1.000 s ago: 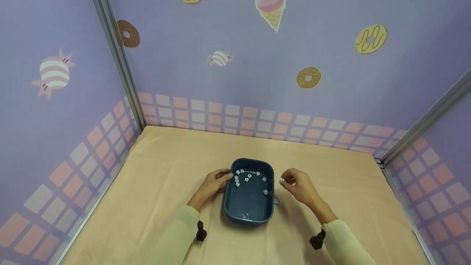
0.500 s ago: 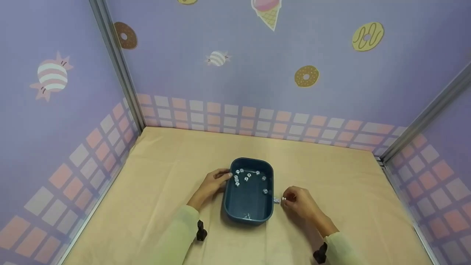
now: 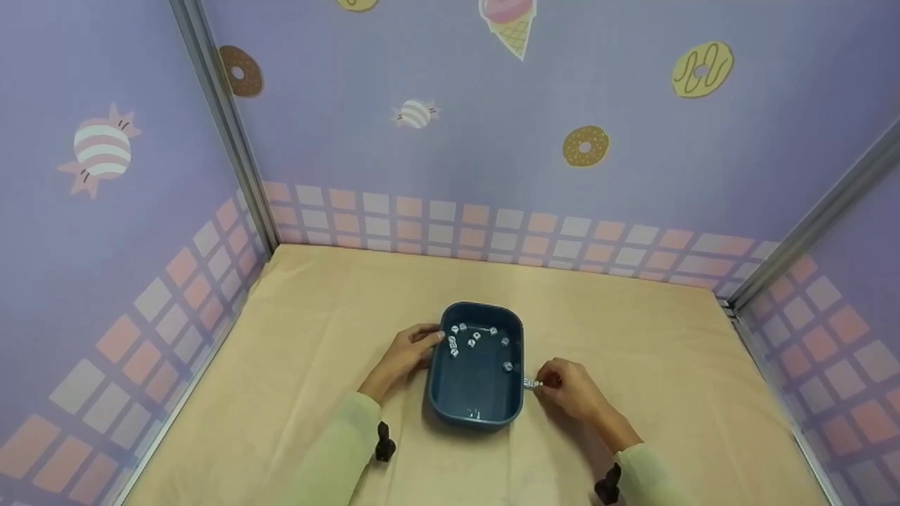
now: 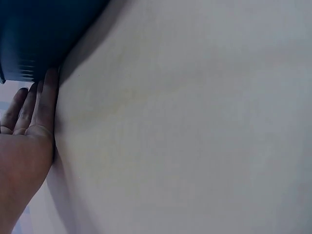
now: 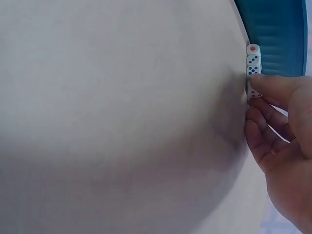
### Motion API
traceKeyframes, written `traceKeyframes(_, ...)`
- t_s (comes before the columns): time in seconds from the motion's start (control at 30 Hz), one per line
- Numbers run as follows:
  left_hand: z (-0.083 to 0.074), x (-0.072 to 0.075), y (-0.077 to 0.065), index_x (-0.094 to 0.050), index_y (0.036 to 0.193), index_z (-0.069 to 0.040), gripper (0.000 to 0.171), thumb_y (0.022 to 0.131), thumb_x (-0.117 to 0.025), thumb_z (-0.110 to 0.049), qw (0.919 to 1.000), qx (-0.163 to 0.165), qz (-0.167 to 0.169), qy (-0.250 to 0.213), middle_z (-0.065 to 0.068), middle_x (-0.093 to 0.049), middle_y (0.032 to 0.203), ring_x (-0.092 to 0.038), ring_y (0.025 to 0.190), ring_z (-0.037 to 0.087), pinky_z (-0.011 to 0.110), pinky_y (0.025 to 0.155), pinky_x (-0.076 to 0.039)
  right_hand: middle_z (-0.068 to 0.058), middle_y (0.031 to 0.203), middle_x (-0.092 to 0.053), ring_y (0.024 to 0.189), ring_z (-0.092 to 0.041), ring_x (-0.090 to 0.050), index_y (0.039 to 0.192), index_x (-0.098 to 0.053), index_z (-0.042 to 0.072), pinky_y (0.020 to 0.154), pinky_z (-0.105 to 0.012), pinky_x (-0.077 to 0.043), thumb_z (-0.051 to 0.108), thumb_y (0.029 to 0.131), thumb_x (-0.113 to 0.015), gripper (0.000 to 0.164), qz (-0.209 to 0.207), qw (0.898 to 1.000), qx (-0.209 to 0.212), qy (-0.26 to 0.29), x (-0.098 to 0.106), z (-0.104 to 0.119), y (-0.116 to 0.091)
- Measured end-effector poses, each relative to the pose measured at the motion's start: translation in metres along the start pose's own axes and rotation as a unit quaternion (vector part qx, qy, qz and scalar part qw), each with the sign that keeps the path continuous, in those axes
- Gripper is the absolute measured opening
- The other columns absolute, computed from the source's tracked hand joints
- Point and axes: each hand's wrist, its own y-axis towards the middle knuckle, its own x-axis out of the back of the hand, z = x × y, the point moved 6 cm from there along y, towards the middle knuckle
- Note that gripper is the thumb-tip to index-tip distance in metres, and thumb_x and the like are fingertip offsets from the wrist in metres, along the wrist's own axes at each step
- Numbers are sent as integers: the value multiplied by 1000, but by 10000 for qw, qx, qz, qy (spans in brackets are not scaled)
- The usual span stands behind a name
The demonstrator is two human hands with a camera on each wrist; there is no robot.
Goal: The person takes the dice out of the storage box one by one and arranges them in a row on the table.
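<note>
A dark blue rectangular tub (image 3: 475,393) sits on the cloth with several small white dice (image 3: 472,340) scattered inside, mostly toward its far end. My left hand (image 3: 408,349) holds the tub's left side, thumb over the rim and fingers along the outer wall; those fingers (image 4: 46,100) reach the wall's base in the left wrist view. Against the tub's right outer wall runs a short row of dice (image 5: 253,59) with red and blue pips. My right hand (image 3: 571,388) pinches a die (image 5: 254,92) at the row's outer end, the thumb partly hiding it.
A beige cloth (image 3: 337,316) covers the table. Purple panels (image 3: 478,140) printed with sweets and pink and white squares enclose the back and sides, joined by metal posts (image 3: 232,133). A dark wrist mount (image 3: 384,443) sits at the left sleeve.
My right hand has come down toward me from beside the tub's far half, then slid slightly left, bringing its die up to the row. The left hand and tub keep their places.
</note>
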Motion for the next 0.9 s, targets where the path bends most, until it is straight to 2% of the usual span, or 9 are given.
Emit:
traceKeyframes(0.17,1,2,1,-57,148,-5,58,103,-71,-39,9999,16,-82,81,16,-62,145,-64,128,30,39,98,-59,0,94,-66,84,-14,-61,98,-75,10,75,-29,-55,-3,89,-82,17,-58,9999,60,63,-1,-2,0)
traceKeyframes(0.3,0,1,2,-58,148,-4,57,104,-71,-37,10000,12,-87,-7,16,-63,144,-66,125,30,39,95,-60,-1,95,-65,84,-16,-59,102,-75,9,74,-28,-52,0,89,-82,17,57,9999,61,131,1,-2,-2)
traceKeyframes(0.5,0,-3,1,-57,150,-7,59,103,-71,-40,10000,-8,46,12,15,-61,146,-64,127,30,40,98,-58,-7,97,-69,88,-23,-65,107,-74,-1,78,-37,-59,-1,90,-81,19,-91,9992,197,334,25,5,-2)
traceKeyframes(0.7,1,-1,2,-57,151,-8,61,103,-70,-44,9997,-15,7,226,14,-58,151,-60,133,30,42,105,-55,-9,99,-72,88,-25,-69,105,-73,2,78,-46,-62,3,90,-83,17,-414,9965,630,350,42,40,20)
traceKeyframes(0.8,0,0,1,-57,150,-8,60,103,-71,-42,9998,-22,-5,213,15,-58,151,-60,133,31,43,106,-54,-9,100,-71,90,-26,-69,106,-74,2,80,-48,-62,6,90,-84,19,-375,9946,945,221,39,65,34)
traceKeyframes(0.9,0,0,1,-57,150,-7,59,104,-70,-42,9996,-73,-12,262,15,-59,150,-60,134,31,44,108,-53,-9,103,-69,94,-27,-69,107,-74,2,85,-47,-61,6,89,-85,22,-203,9924,1192,-205,29,86,47)
